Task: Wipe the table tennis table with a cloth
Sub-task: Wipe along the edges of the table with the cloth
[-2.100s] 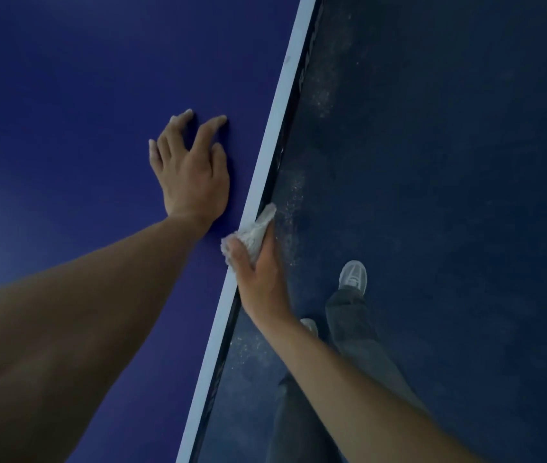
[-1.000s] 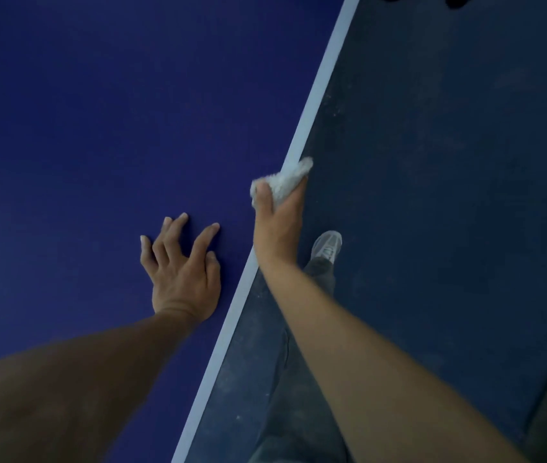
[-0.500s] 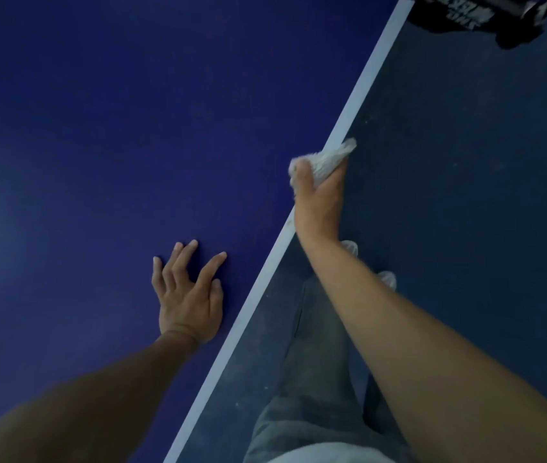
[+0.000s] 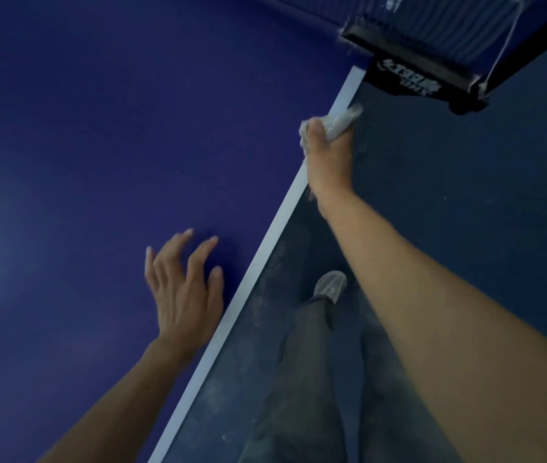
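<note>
Where the cloth is: the white cloth (image 4: 340,120) sits bunched on the table's right edge, over the white line (image 4: 265,248) and just short of the clamp (image 4: 409,80).
Right hand: the right hand (image 4: 328,158) grips the cloth, with the fingers curled round the wad at the edge and the forearm stretched forward.
Table: the blue table (image 4: 131,128) fills the left of the view, and its white line runs diagonally from bottom centre to upper right.
Left hand: the left hand (image 4: 183,292) is over the blue top near the white line, nearer the person than the right hand. Its fingers are spread and hold nothing. Whether the palm touches the top cannot be told.
Net: the dark net (image 4: 449,25) stands at top right, held by the black clamp with white lettering.
Floor: the dark floor (image 4: 465,195) lies right of the table, with pale specks beside the edge.
Person: grey trousers (image 4: 302,379) and 1 grey shoe (image 4: 330,287) show below.
</note>
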